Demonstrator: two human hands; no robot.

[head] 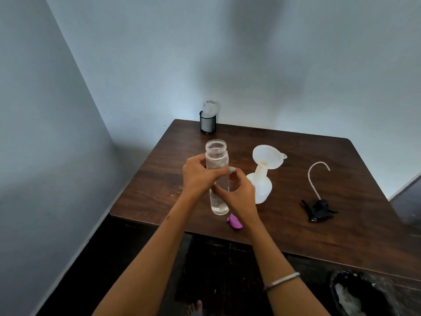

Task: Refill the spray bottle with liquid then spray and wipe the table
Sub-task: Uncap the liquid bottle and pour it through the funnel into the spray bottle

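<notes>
A tall clear water bottle stands uncapped on the brown table, holding clear liquid. My left hand grips its upper body from the left. My right hand curls around its lower body from the right. The bottle's purple cap lies on the table just in front. To the right stands the white spray bottle with a white funnel set in its neck. The black spray head with its curved clear tube lies further right.
A black mesh cup with white cloth in it stands at the table's back left corner by the wall. A dark bin with white waste sits on the floor at lower right. Small drops glisten near the left table edge.
</notes>
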